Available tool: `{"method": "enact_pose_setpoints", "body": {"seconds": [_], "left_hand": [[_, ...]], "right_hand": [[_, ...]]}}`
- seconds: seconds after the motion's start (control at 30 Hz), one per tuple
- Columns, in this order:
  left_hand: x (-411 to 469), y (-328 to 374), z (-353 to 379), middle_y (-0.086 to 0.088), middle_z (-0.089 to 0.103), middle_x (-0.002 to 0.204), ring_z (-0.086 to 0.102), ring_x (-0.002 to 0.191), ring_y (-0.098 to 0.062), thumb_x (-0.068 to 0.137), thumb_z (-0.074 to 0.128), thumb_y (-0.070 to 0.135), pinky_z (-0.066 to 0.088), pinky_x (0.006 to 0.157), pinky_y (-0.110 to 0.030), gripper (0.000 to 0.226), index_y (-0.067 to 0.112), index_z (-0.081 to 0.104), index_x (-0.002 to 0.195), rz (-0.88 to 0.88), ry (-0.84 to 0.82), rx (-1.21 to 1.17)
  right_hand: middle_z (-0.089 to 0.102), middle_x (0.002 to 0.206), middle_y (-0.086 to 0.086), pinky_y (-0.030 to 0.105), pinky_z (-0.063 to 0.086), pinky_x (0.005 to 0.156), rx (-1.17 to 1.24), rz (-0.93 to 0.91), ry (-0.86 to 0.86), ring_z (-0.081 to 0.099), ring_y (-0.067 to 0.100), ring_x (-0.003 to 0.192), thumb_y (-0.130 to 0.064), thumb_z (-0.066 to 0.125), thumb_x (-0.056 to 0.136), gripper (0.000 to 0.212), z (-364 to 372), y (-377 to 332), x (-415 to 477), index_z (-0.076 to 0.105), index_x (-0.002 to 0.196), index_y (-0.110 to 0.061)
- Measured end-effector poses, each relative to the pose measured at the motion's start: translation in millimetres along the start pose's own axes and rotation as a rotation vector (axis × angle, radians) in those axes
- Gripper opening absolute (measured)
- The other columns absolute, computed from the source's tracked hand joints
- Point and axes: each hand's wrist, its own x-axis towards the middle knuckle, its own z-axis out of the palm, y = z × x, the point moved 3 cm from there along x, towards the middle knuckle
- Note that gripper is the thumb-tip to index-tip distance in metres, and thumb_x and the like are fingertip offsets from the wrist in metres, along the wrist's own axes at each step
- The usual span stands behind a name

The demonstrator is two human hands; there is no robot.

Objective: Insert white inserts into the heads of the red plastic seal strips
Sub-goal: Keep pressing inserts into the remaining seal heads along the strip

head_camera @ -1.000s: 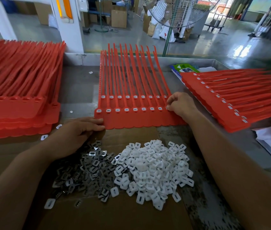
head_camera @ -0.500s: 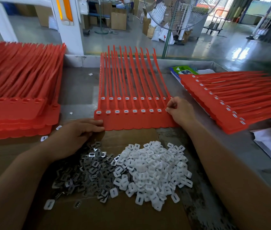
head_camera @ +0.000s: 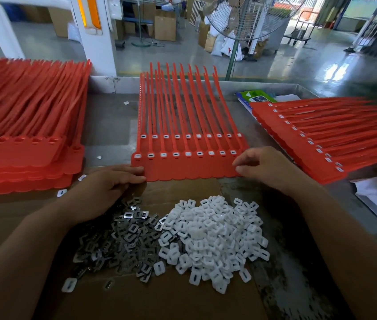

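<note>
Insert pile [head_camera: 215, 241] lies right of clips [head_camera: 118, 241], before strips [head_camera: 189, 167].

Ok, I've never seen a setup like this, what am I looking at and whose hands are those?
No machine here: a person works with bare hands, filmed by a camera worn on the head, looking down. The left hand rests straight fingers on the near left corner of a red sheet of seal strips; its heads already carry fitted inserts. The right hand curls at the sheet's right edge; whether it pinches is unclear. Nearer, on cardboard, lie a heap of white inserts and a heap of metal clips. More red strips sit in a left stack and a right stack.
</note>
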Motion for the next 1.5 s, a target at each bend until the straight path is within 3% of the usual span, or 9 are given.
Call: {"method": "enact_pose_setpoints", "body": {"seconds": [0.13, 0.3, 0.53, 0.73, 0.9, 1.03, 1.1, 1.23, 1.5], "left_hand": [[0.1, 0.0, 0.1, 0.022, 0.045, 0.124, 0.037, 0.122, 0.003, 0.087, 0.048, -0.006, 0.018, 0.1, -0.006, 0.042, 0.022, 0.061, 0.116, 0.013, 0.002, 0.013], [1.4, -0.4, 0.5, 0.024, 0.044, 0.122, 0.036, 0.121, 0.004, 0.086, 0.048, -0.007, 0.015, 0.09, 0.007, 0.043, 0.021, 0.061, 0.116, 0.019, 0.003, 0.018], [2.1, -2.2, 2.4, 0.02, 0.045, 0.124, 0.037, 0.123, 0.002, 0.087, 0.047, -0.008, 0.016, 0.098, -0.001, 0.043, 0.02, 0.061, 0.116, 0.012, -0.003, 0.005], [1.6, -1.0, 1.4, 0.023, 0.044, 0.122, 0.038, 0.121, 0.003, 0.087, 0.048, -0.006, 0.016, 0.096, 0.001, 0.042, 0.021, 0.062, 0.115, 0.023, 0.009, 0.022], [0.6, 0.1, 1.5, 0.025, 0.044, 0.122, 0.037, 0.121, 0.004, 0.088, 0.048, -0.004, 0.019, 0.101, -0.008, 0.041, 0.023, 0.062, 0.115, 0.028, 0.011, 0.027], [-0.1, 0.6, 0.7, 0.024, 0.044, 0.122, 0.037, 0.121, 0.004, 0.087, 0.048, -0.005, 0.017, 0.096, 0.001, 0.041, 0.023, 0.062, 0.115, 0.033, 0.016, 0.031], [-0.2, 1.0, 0.8, 0.024, 0.045, 0.122, 0.037, 0.121, 0.004, 0.088, 0.048, -0.005, 0.018, 0.098, -0.003, 0.041, 0.022, 0.062, 0.115, 0.029, 0.012, 0.029], [0.3, 1.5, 0.9, 0.021, 0.045, 0.123, 0.038, 0.121, 0.002, 0.087, 0.048, -0.007, 0.014, 0.092, 0.007, 0.041, 0.019, 0.062, 0.115, 0.031, 0.015, 0.017], [0.8, 1.9, -0.4, 0.022, 0.045, 0.123, 0.036, 0.121, 0.004, 0.087, 0.048, -0.007, 0.014, 0.09, 0.009, 0.042, 0.02, 0.062, 0.115, 0.015, 0.012, 0.003]], "right_hand": [[0.062, 0.071, -0.01, 0.003, 0.039, 0.058, -0.093, 0.016, -0.17, 0.052, -0.004, 0.063, -0.018, 0.071, 0.078, 0.003, 3.9, -6.8, -17.8, 0.068, 0.078, -0.02], [0.061, 0.064, -0.014, 0.015, 0.039, 0.058, -0.182, 0.073, -0.233, 0.055, -0.003, 0.063, -0.024, 0.077, 0.072, 0.012, 12.0, -3.4, -24.3, 0.066, 0.068, -0.025], [0.057, 0.059, -0.013, 0.016, 0.039, 0.055, -0.205, 0.04, -0.221, 0.051, -0.003, 0.057, -0.022, 0.074, 0.074, 0.022, 17.7, -4.3, -23.0, 0.057, 0.061, -0.025], [0.069, 0.07, 0.001, 0.013, 0.042, 0.047, 0.14, 0.128, -0.129, 0.059, 0.001, 0.05, -0.007, 0.056, 0.088, 0.017, 15.4, 4.1, -24.4, 0.049, 0.074, -0.014], [0.058, 0.061, 0.001, 0.014, 0.045, 0.049, 0.191, 0.104, -0.051, 0.054, 0.005, 0.051, -0.001, 0.066, 0.08, 0.019, 7.3, 8.0, -23.1, 0.054, 0.071, -0.013], [0.057, 0.064, 0.004, 0.016, 0.049, 0.049, 0.32, 0.115, 0.06, 0.053, 0.008, 0.051, 0.005, 0.071, 0.073, 0.022, 1.8, 11.1, -22.3, 0.058, 0.073, -0.013], [0.06, 0.063, 0.004, 0.018, 0.049, 0.053, 0.316, 0.097, 0.11, 0.055, 0.01, 0.053, 0.003, 0.074, 0.071, 0.019, -1.3, 11.9, -20.3, 0.062, 0.07, -0.012], [0.062, 0.061, -0.001, 0.01, 0.044, 0.056, 0.29, 0.068, 0.203, 0.052, 0.0, 0.051, 0.0, 0.076, 0.069, 0.018, -4.8, 16.5, -7.7, 0.066, 0.066, -0.015], [0.061, 0.072, -0.006, 0.019, 0.04, 0.063, 0.229, 0.136, 0.381, 0.049, 0.002, 0.059, -0.001, 0.063, 0.081, 0.014, -0.8, 43.8, 36.0, 0.07, 0.088, -0.011]]}}
